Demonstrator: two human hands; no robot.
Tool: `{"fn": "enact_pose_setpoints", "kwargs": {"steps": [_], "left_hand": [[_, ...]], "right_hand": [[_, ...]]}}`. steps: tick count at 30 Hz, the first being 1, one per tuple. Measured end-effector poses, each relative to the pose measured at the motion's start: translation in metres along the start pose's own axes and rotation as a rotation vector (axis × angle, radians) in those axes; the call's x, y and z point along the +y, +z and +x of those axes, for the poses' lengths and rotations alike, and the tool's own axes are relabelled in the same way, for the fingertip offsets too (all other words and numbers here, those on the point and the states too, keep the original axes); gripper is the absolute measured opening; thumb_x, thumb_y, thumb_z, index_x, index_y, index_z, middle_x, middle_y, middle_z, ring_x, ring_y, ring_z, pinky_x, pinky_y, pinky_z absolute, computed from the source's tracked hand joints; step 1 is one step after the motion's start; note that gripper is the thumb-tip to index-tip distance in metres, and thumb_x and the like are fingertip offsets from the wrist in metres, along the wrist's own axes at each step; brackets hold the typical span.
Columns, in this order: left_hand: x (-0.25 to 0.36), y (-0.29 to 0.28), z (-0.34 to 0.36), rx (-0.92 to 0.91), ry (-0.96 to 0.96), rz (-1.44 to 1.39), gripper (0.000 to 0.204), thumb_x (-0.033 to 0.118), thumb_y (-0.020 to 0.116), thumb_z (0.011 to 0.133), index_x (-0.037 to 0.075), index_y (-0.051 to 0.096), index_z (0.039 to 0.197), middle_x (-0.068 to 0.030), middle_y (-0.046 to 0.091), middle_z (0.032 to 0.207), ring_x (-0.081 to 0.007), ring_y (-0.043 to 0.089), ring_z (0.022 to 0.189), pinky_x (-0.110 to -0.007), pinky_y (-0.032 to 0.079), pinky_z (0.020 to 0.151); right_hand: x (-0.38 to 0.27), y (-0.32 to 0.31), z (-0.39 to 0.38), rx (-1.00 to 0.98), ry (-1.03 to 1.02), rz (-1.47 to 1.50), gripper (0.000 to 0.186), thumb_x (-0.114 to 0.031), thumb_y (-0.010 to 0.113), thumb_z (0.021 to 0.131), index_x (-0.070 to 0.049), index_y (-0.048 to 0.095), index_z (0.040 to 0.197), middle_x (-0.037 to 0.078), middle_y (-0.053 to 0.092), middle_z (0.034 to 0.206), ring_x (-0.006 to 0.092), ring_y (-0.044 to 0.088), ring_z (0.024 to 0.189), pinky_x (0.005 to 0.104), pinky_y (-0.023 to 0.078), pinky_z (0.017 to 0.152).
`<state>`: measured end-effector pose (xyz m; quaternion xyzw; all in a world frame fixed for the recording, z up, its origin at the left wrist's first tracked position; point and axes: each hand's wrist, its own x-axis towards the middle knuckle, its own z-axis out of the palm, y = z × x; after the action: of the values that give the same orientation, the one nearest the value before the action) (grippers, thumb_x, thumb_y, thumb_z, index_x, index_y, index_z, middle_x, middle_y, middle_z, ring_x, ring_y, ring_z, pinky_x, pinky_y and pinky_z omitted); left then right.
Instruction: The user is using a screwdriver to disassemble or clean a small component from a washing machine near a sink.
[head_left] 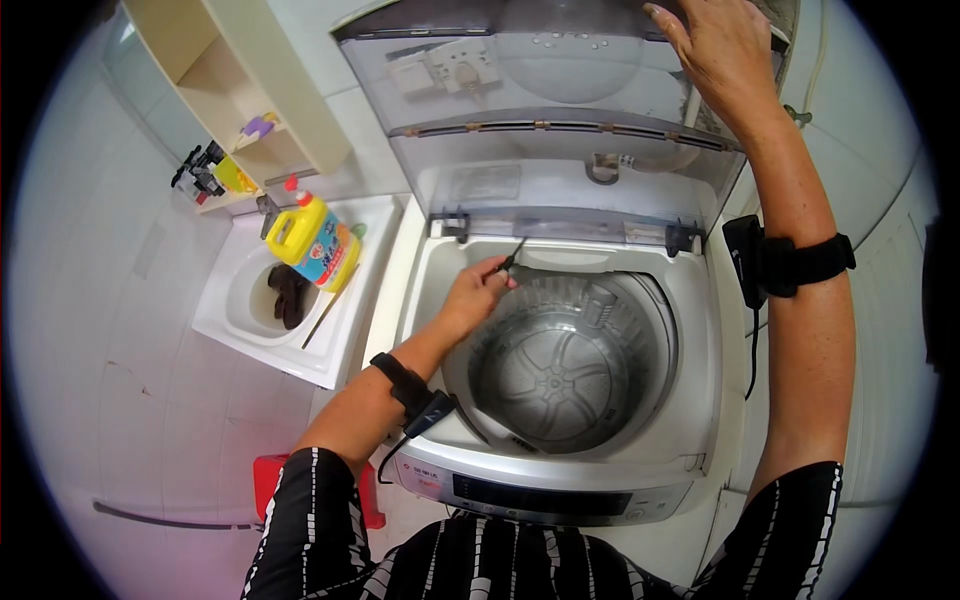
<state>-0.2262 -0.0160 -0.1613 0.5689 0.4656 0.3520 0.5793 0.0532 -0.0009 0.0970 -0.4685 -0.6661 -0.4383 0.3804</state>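
The top-loading washing machine (420, 300) stands before me with its clear grey lid (560, 190) raised, and the metal drum (555, 375) inside shows bare ribs at its bottom. My left hand (478, 298) is closed around a thin dark tool (514, 256), whose narrow tip points up toward the lid's hinge side; its exact kind is too small to make out. At the upper right, my right hand (725, 60) grips the top edge of the lid, thumb spread along it, while some fingertips are cut off by the frame.
Left of the machine stands a white sink (350, 340), with a dark cloth (289, 295) in its basin. A yellow pump bottle (318, 245) and a thin stick (322, 320) rest on its rim. An open cabinet (240, 90) hangs above, and a red plastic item (268, 478) is below.
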Motion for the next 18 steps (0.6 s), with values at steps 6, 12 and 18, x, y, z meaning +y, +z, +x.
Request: {"fn": "enact_pose_setpoints", "kwargs": {"steps": [6,12,18], "left_hand": [[0.001,-0.01,0.009,-0.007,0.021,0.153,0.038,0.013,0.048,0.093,0.002,0.047,0.129,-0.0002,0.061,0.088,-0.0022,0.039,0.049,-0.017,0.032,0.043],[0.006,-0.019,0.013,-0.044,-0.017,0.201,0.038,0.012,0.047,0.093,0.003,0.047,0.13,0.0,0.06,0.089,-0.0023,0.038,0.049,-0.017,0.032,0.044],[0.014,-0.023,0.016,-0.111,-0.057,0.189,0.038,0.014,0.049,0.093,0.004,0.047,0.13,0.0009,0.061,0.089,-0.0031,0.037,0.048,-0.018,0.031,0.043]], "right_hand": [[-0.002,-0.002,0.001,-0.012,0.033,-0.013,0.035,-0.023,0.059,0.084,-0.01,0.055,0.116,0.01,0.054,0.103,0.0272,0.048,0.104,0.041,0.031,0.093],[-0.008,-0.006,0.003,-0.044,0.046,-0.006,0.034,-0.023,0.059,0.084,-0.01,0.055,0.116,0.01,0.054,0.101,0.027,0.048,0.103,0.0406,0.032,0.091],[0.001,-0.002,0.002,-0.055,0.021,-0.013,0.033,-0.021,0.058,0.085,-0.01,0.055,0.116,0.01,0.054,0.102,0.0269,0.048,0.103,0.0408,0.032,0.092]]}}
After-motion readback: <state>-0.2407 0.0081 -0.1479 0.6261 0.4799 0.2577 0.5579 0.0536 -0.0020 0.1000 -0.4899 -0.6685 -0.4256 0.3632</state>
